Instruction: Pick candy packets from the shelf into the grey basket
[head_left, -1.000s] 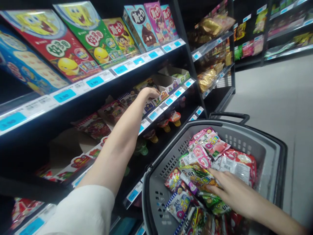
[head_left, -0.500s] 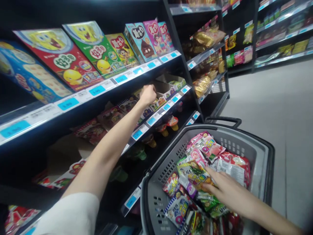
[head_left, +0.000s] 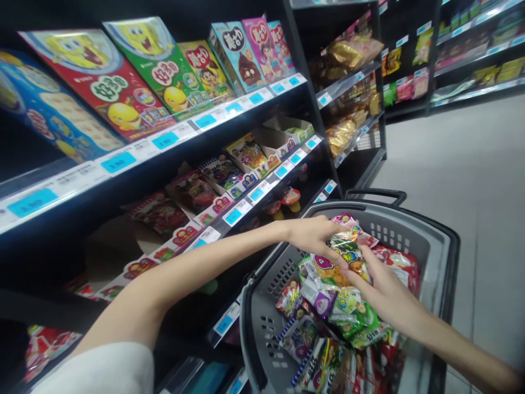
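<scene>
My left hand (head_left: 315, 236) reaches across over the shopping basket (head_left: 430, 241), its fingers closed on a yellow-orange bag of gummy candy (head_left: 343, 264). From the other side my right hand (head_left: 383, 284) pinches the same bag between thumb and fingers; whether a second bag lies behind it I cannot tell. Beneath and around the hands the grey basket is filled with several small candy bags: a green one (head_left: 355, 317), a blue-and-white one (head_left: 298, 335) and red ones (head_left: 404, 262) by the right wall.
Left of the basket, a shelf holds open cartons with gummy bags (head_left: 248, 150). Cartoon snack boxes (head_left: 123, 98) line the shelf above. Jelly cups (head_left: 291, 200) hang below. Gold packages (head_left: 342, 134) fill racks farther back, and grey floor (head_left: 435, 148) stretches right.
My left hand has come down from the shelf carton to the basket with a yellow gummy bag, meeting my right hand. The right hand stays over the basket.
</scene>
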Demonstrator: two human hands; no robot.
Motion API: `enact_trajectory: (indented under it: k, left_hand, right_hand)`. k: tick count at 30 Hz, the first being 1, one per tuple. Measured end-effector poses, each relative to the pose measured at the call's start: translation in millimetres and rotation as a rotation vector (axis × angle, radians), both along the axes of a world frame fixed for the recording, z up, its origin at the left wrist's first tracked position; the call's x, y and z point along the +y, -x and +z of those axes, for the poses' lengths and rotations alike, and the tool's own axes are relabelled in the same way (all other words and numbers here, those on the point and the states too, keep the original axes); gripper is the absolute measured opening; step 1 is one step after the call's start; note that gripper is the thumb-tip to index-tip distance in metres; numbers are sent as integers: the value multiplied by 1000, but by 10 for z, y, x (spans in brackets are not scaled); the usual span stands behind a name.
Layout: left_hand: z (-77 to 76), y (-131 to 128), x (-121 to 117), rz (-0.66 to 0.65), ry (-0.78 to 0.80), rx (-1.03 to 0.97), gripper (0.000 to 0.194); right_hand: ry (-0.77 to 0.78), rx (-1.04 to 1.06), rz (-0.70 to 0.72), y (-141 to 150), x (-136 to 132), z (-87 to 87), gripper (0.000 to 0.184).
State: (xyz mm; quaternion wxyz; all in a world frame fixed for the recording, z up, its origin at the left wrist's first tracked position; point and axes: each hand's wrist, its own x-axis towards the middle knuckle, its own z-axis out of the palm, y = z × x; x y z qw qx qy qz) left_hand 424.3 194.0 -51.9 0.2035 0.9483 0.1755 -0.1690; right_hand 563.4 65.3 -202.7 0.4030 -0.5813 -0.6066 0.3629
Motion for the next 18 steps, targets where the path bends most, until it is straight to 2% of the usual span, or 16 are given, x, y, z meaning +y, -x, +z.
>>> enact_trajectory:
  k: [4,8,11,14,18]
  left_hand:
    - [-123,74,111,69,182,-20,55]
    - [-147,172,131,86,288,-13,44]
    - [-82,218,89,10,189,-40,32]
    - [35,263,57,-113,86,-78,14]
    - [216,358,63,-325,-70,-182,27]
  right_hand:
    - [-14,96,44,-15,-21,33,67]
    - [-19,167,45,-17,-7,7,60]
    - [-90,230,49,1,21,-25,51]
    - [-138,285,47,18,29,-43,54]
    - [-103,267,116,24,-10,-16,59]
